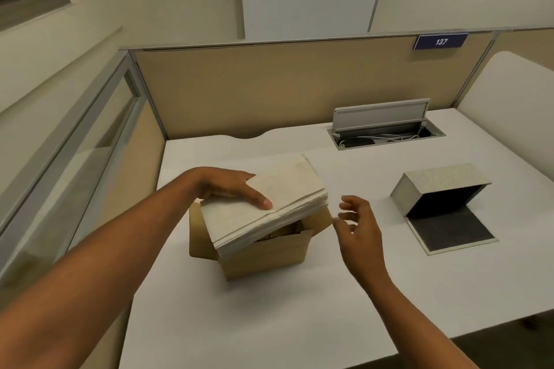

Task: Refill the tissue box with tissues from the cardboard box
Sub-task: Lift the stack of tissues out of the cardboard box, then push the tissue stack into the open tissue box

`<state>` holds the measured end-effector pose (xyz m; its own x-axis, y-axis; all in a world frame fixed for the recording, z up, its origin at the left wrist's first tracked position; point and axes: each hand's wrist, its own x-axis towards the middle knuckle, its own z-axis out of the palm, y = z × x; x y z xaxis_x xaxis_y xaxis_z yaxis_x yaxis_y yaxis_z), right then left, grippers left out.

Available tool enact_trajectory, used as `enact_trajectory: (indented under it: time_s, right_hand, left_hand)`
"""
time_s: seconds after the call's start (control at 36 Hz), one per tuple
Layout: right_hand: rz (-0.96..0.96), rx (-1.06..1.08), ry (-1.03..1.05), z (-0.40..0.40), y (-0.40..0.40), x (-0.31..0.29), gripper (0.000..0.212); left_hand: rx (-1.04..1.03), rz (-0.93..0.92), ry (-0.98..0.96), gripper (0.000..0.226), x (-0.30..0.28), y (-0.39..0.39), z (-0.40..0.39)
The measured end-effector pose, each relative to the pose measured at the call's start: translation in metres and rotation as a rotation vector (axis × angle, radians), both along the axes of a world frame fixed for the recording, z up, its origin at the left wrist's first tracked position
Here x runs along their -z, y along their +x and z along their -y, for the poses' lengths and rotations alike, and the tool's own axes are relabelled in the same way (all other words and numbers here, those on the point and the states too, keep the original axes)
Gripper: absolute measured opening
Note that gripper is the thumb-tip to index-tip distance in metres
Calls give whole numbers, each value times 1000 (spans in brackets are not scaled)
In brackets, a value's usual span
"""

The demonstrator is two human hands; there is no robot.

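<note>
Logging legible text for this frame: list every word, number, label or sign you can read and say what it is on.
"137": white digits on the blue plate fixed to the top edge of the desk partition.
Nothing else is readable: the cardboard box, the tissue stack and the open tissue box show no print on the faces in view.

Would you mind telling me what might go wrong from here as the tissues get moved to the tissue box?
1. Only the left hand grips the tissue stack, at one end; the unsupported far end could sag or fan apart, since the right hand is open and not touching.
2. The stack hangs just over the cardboard box; its lower edge could snag a raised flap.
3. The tissue box lies on its side, so tissues pushed in could shove it away.
</note>
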<state>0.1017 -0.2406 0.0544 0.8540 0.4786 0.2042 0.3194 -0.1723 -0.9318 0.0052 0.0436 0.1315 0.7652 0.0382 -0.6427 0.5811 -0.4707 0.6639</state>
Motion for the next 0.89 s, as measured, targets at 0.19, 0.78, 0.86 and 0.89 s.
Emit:
enact_trajectory:
  time_s: [0.19,0.78,0.86,0.89]
  right_hand:
    - [-784,-134,188,16,54,-16,45]
    - [-1055,-368,-23,135,165,-51,85]
    - [-965,-276,-127,143,176,-44,87]
    - [-927,-267,-170,146,179,-40,84]
  left_hand:
    - [-38,29,-32,77,-28,27,45]
    - [-51,-145,-26,65,-4,132,198]
    - [-20,-186,-33,72,6,153,209]
    - [-12,-200,-33,74,9,161,211]
